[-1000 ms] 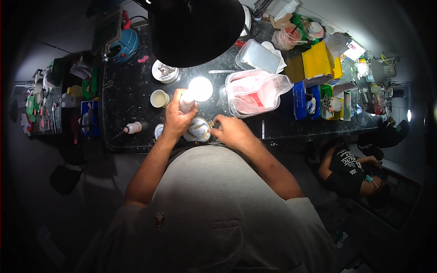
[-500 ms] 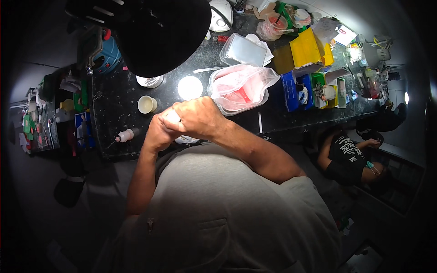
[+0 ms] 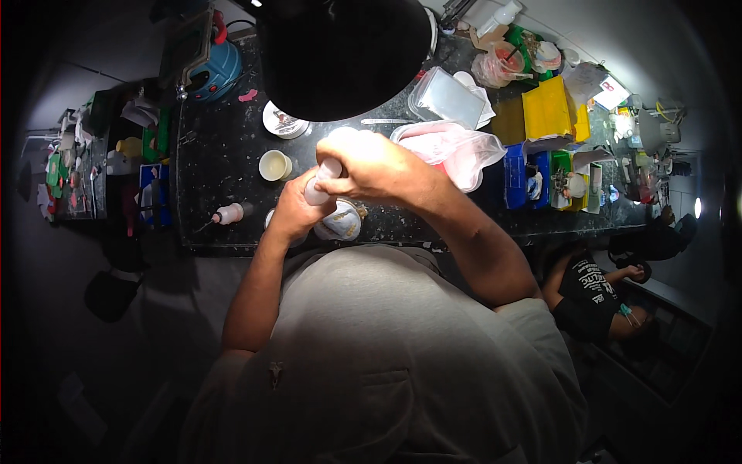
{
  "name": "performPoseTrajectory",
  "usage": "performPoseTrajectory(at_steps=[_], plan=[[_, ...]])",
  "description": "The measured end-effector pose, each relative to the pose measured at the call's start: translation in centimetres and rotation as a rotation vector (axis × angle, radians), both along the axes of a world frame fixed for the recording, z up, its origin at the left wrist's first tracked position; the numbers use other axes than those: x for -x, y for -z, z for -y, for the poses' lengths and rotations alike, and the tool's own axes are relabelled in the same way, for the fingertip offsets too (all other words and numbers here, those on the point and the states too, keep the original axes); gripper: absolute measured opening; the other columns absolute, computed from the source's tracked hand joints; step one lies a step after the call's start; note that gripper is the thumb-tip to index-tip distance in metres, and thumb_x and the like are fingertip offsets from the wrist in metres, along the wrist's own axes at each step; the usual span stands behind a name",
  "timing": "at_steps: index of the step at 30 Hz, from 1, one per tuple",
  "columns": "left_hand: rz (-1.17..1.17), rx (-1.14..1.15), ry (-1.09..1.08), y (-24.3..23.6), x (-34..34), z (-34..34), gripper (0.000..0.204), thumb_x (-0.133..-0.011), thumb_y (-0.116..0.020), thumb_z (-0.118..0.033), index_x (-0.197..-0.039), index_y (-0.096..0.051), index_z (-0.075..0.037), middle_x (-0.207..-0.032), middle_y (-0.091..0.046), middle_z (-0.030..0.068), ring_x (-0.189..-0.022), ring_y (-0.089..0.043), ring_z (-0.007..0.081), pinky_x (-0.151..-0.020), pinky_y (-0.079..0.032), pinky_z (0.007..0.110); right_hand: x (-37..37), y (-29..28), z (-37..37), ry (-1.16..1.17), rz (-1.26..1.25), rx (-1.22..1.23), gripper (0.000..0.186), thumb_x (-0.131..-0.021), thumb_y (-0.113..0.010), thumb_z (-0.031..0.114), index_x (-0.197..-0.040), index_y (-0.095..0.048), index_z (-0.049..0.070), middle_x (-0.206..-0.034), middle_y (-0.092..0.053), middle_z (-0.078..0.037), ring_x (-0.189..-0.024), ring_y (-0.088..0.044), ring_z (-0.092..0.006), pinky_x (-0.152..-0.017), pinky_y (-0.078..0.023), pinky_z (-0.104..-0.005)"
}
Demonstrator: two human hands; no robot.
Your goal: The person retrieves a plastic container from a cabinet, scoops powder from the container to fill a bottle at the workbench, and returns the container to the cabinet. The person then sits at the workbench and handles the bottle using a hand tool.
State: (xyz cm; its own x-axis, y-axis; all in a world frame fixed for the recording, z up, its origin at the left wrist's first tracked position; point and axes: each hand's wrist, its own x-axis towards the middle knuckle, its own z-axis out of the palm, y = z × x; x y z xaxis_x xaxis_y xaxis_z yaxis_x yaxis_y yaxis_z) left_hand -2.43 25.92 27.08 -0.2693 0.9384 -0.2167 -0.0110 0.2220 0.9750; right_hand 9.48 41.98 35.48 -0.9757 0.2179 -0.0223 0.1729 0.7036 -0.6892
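Note:
My left hand is closed round the lower part of a pale, whitish bottle. My right hand is curled over the bottle's upper end, with its fingers on it. Just below them on the dark bench lies a round piece with a white, yellow-marked top, partly covered by my left hand. A small cream cup stands to their left. A small pink bottle with a thin tip lies farther left. A clear tub with pink contents and a plastic bag sits partly behind my right hand.
A black lamp head hangs over the bench. A blue machine stands back left, a white tub behind the cup, coloured bins at the right. Another person sits at the lower right.
My right hand has risen from the round piece on the bench to the top of the bottle in my left hand. The view has also shifted between frames.

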Motion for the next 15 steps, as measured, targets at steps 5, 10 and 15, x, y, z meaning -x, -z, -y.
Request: performPoseTrajectory(at_steps=[5,10,15], plan=[[-0.152,-0.037,-0.171,1.4,1.0,1.4,0.015,-0.082,-0.071,-0.005,-0.09,-0.058,-0.004,-0.075,-0.055,-0.0048,-0.071,-0.053,0.0042,-0.065,-0.046,0.024,1.3,2.9,-0.1,0.208,-0.109,-0.334,0.019,-0.085,-0.063,0.015,-0.096,-0.066,-0.001,-0.083,-0.07,-0.018,-0.076,-0.071,-0.0342,-0.073,-0.057,-0.0401],[-0.165,-0.139,-0.257,1.5,1.3,1.8,0.014,-0.085,-0.07,-0.004,-0.089,-0.057,-0.006,-0.076,-0.054,-0.004,-0.069,-0.05,0.0042,-0.062,-0.043,0.023,5.5,10.9,4.8,0.116,0.593,-0.437,0.028,-0.08,-0.069,0.012,-0.104,-0.066,-0.002,-0.097,-0.071,-0.014,-0.092,-0.072,-0.0222,-0.069,-0.061,-0.037],[-0.188,-0.219,-0.242,-0.3,0.9,1.6,0.014,-0.086,-0.069,-0.002,-0.089,-0.056,-0.004,-0.077,-0.058,-0.0011,-0.068,-0.051,0.0049,-0.062,-0.044,0.023,1.3,9.5,5.7,0.309,0.222,-0.382,0.037,-0.086,-0.068,0.021,-0.11,-0.06,-0.005,-0.104,-0.063,-0.019,-0.095,-0.068,-0.0251,-0.073,-0.059,-0.0379]])
